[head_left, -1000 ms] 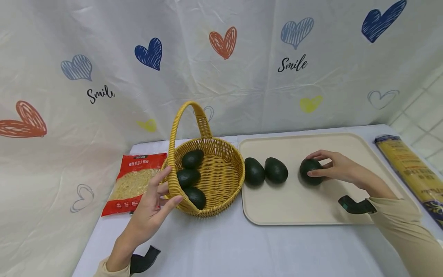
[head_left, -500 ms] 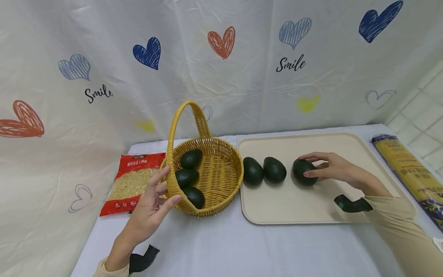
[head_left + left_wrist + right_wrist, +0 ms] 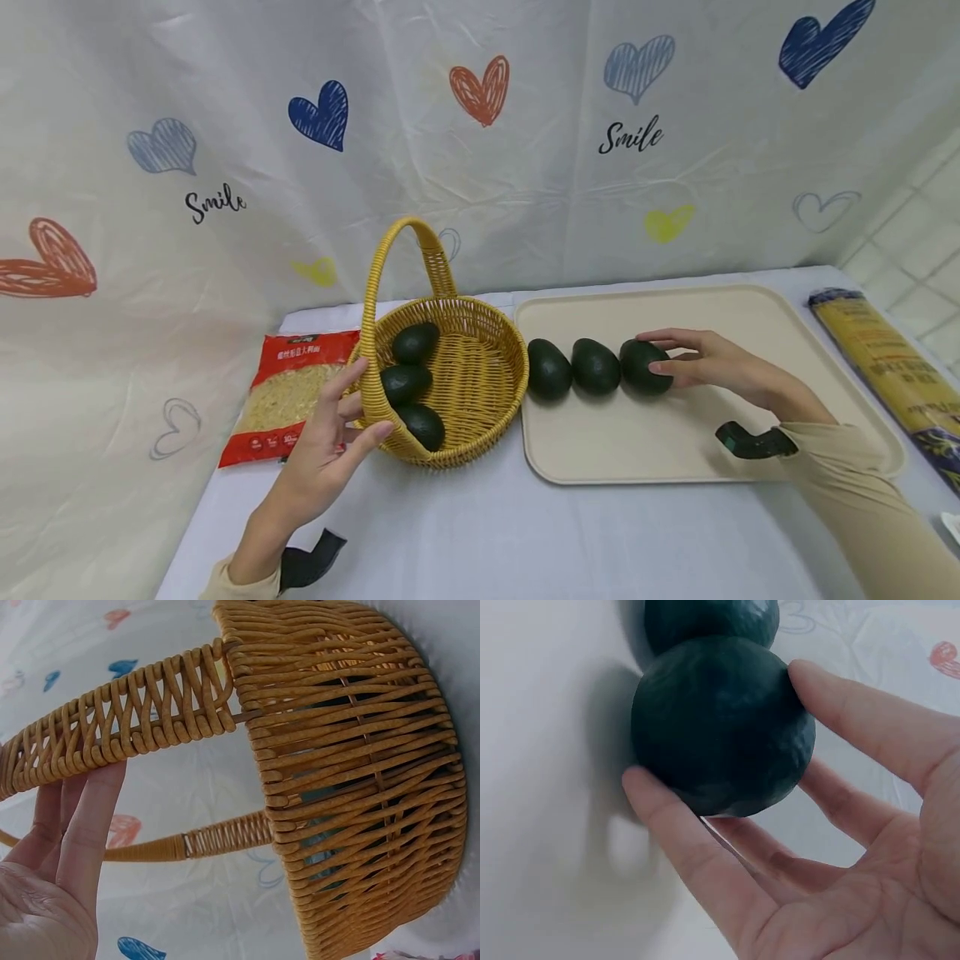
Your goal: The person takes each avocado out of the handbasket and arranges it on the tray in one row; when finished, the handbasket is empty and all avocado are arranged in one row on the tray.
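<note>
My right hand (image 3: 708,371) grips a dark green avocado (image 3: 639,367) between thumb and fingers on the beige tray (image 3: 720,450). That fruit is right against another avocado (image 3: 596,367), and a third avocado (image 3: 550,371) sits at the tray's left edge. In the right wrist view the held avocado (image 3: 720,727) fills the middle, overlapping the one behind it. My left hand (image 3: 322,462) holds the handle of the yellow wicker basket (image 3: 480,450), with fingers behind the handle. Inside, three avocados (image 3: 405,383) lie along the left side. The left wrist view shows the handle (image 3: 120,720) and woven wall.
Left of the basket lies a red bag of pasta (image 3: 285,400), partly behind my left hand. A long yellow packet (image 3: 885,367) lies beyond the tray's right edge. White cloth (image 3: 465,533) covers the table, and a printed curtain (image 3: 540,192) hangs behind.
My right hand has slid its avocado left along the tray, until it stands right beside the other two. The left hand and basket stay put.
</note>
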The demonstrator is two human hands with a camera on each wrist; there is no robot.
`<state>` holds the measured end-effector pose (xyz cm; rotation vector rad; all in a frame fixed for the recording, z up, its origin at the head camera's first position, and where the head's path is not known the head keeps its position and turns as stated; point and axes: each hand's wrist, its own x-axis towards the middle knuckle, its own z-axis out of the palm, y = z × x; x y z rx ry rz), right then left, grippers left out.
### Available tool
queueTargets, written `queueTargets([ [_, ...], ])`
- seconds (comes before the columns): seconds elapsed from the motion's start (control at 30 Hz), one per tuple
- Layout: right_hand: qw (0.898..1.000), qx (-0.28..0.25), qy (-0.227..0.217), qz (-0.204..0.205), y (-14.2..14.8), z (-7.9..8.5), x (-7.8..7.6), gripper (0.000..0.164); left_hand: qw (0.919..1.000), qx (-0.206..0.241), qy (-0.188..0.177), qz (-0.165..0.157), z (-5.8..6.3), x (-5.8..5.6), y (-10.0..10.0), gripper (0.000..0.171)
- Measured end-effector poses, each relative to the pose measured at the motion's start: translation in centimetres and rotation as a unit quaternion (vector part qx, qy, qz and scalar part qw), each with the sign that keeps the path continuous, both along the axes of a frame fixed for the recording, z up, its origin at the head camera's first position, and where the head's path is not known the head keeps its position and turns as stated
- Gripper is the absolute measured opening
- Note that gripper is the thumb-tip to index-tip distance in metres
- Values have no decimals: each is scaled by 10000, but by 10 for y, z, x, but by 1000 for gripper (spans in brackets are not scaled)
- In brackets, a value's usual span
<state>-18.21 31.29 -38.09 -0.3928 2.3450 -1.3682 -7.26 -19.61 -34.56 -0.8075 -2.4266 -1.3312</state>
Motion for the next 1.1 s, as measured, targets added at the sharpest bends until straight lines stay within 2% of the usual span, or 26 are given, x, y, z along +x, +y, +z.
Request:
queueTargets([
  [0.3, 9998, -34, 106, -176, -1, 5, 6, 63, 10000, -9, 38, -55, 1, -2, -1, 86],
  [0.5, 9995, 104, 265, -157, -4, 7, 7, 65, 9999, -20, -94, 30, 1, 0, -1, 86],
  [0.8, 9949, 779, 629, -136, -7, 6, 5, 64, 9999, 59, -57, -86, 1, -2, 1, 87],
  [0.9, 9953, 737, 610, -151, -4, 5, 5, 63, 9999, 49, -70, -122, 2, -3, 2, 87],
  [1.1, 9984, 254, 500, 48, -2, -1, 2, 62, 9999, 34, -88, -39, 2, -1, 1, 87],
])
